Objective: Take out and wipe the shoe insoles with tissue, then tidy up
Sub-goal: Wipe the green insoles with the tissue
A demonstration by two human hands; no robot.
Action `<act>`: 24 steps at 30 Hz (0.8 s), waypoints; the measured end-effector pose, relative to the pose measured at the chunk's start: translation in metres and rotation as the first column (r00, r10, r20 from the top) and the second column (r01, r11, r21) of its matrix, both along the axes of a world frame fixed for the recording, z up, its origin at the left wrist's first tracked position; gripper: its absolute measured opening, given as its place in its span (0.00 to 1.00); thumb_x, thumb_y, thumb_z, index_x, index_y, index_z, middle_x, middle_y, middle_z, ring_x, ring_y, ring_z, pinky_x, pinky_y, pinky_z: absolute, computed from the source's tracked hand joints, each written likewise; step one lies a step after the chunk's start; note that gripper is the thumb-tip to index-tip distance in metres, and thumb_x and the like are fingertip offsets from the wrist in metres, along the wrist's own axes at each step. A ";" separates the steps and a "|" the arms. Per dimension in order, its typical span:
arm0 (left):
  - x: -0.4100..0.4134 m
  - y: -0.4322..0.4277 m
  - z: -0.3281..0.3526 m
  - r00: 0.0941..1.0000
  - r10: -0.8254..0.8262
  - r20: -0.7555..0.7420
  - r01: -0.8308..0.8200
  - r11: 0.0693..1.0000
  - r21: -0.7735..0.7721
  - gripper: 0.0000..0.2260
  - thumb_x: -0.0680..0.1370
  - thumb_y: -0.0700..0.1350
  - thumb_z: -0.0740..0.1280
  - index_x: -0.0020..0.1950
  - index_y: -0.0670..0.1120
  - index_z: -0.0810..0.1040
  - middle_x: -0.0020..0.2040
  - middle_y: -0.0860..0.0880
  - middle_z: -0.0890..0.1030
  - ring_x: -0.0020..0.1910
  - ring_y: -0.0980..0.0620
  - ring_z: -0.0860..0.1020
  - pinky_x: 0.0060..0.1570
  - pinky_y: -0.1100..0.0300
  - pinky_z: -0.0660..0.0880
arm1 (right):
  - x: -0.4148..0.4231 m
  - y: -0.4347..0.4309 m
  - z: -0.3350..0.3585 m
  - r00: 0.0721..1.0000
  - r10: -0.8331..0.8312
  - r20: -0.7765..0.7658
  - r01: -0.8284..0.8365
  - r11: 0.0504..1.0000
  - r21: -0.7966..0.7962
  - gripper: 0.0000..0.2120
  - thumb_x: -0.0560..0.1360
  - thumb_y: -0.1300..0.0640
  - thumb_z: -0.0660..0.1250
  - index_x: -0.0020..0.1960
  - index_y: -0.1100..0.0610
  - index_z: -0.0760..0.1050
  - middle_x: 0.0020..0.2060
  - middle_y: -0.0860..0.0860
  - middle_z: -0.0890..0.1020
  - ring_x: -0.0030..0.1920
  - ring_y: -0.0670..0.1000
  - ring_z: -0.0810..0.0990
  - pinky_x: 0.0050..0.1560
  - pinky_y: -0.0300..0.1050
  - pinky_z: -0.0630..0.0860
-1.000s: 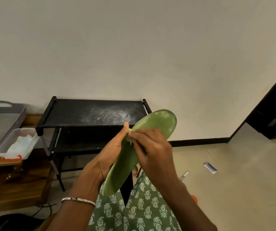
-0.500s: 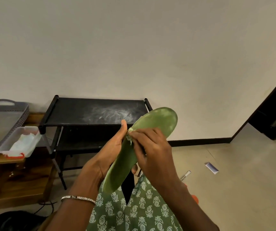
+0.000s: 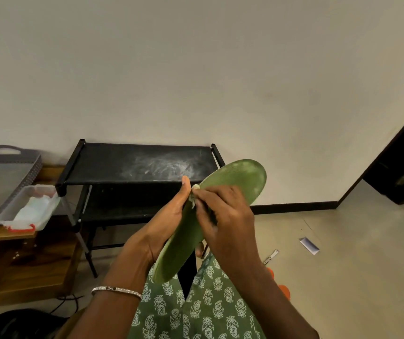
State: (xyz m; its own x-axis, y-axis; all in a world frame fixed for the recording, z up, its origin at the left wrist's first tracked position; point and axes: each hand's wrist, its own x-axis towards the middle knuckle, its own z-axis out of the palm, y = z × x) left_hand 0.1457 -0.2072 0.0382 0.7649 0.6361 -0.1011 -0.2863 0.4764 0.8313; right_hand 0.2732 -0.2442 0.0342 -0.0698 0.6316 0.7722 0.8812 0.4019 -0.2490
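Green insole (image 3: 240, 179) held up in both hands
My left hand (image 3: 164, 228) grips it from beneath, thumb along its edge; my right hand's (image 3: 228, 216) fingers (image 3: 210, 192) pinch a tissue (image 3: 194, 195) wad against its middle; toe end tilts toward the black rack (image 3: 142, 165) behind

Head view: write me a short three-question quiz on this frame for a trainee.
1. True or false: the green insole lies on the black rack.
2. What does the right hand pinch against the insole? A) tissue wad B) brush C) sponge
3. Which hand holds the insole while the other works on it?
Key: 1 false, both hands hold it up in front of the rack; 2 A; 3 the left hand.
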 end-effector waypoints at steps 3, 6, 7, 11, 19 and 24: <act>0.001 -0.002 0.003 0.999 0.019 -0.027 -0.017 0.998 0.056 0.31 0.80 0.67 0.47 0.63 0.48 0.78 0.40 0.39 0.84 0.28 0.45 0.82 0.23 0.57 0.78 | 0.015 0.012 0.010 0.997 -0.065 -0.041 0.067 0.996 0.054 0.09 0.74 0.62 0.74 0.54 0.59 0.83 0.47 0.51 0.83 0.49 0.50 0.76 0.51 0.38 0.71; 0.002 -0.001 0.002 0.998 0.017 -0.052 -0.013 0.996 0.088 0.31 0.80 0.66 0.43 0.72 0.52 0.72 0.49 0.39 0.86 0.33 0.43 0.85 0.23 0.57 0.77 | 0.029 0.026 0.019 0.976 -0.163 -0.143 0.178 0.980 0.094 0.08 0.74 0.63 0.73 0.53 0.59 0.84 0.46 0.51 0.83 0.49 0.49 0.77 0.51 0.38 0.72; 0.002 -0.002 0.002 0.998 0.016 -0.054 -0.011 0.996 0.092 0.31 0.80 0.66 0.43 0.72 0.52 0.71 0.50 0.39 0.85 0.35 0.43 0.85 0.23 0.56 0.78 | 0.028 0.027 0.019 0.971 -0.181 -0.159 0.197 0.976 0.094 0.08 0.74 0.63 0.73 0.53 0.59 0.84 0.46 0.51 0.82 0.49 0.50 0.77 0.52 0.39 0.72; 0.001 -0.001 0.002 0.999 0.042 -0.010 -0.042 0.998 0.041 0.31 0.81 0.65 0.47 0.66 0.45 0.77 0.42 0.39 0.84 0.33 0.43 0.84 0.29 0.54 0.81 | 0.005 0.009 0.004 0.985 -0.125 -0.122 0.130 0.991 0.036 0.09 0.75 0.61 0.73 0.54 0.58 0.83 0.47 0.51 0.82 0.49 0.48 0.76 0.52 0.34 0.70; -0.001 0.000 0.002 0.998 0.043 -0.042 -0.040 0.997 0.061 0.33 0.81 0.65 0.44 0.71 0.45 0.72 0.43 0.39 0.85 0.27 0.46 0.83 0.23 0.56 0.78 | 0.024 0.020 0.014 0.984 -0.150 -0.100 0.158 0.985 0.075 0.08 0.74 0.61 0.73 0.53 0.58 0.84 0.46 0.52 0.82 0.48 0.51 0.76 0.49 0.41 0.74; 0.002 0.002 -0.003 0.999 0.040 -0.036 -0.038 0.998 0.049 0.31 0.80 0.67 0.45 0.72 0.51 0.73 0.54 0.37 0.84 0.39 0.41 0.85 0.26 0.54 0.80 | 0.032 0.031 0.019 0.953 -0.244 -0.179 0.251 0.968 0.019 0.08 0.76 0.60 0.70 0.55 0.58 0.83 0.46 0.51 0.82 0.48 0.52 0.77 0.49 0.36 0.69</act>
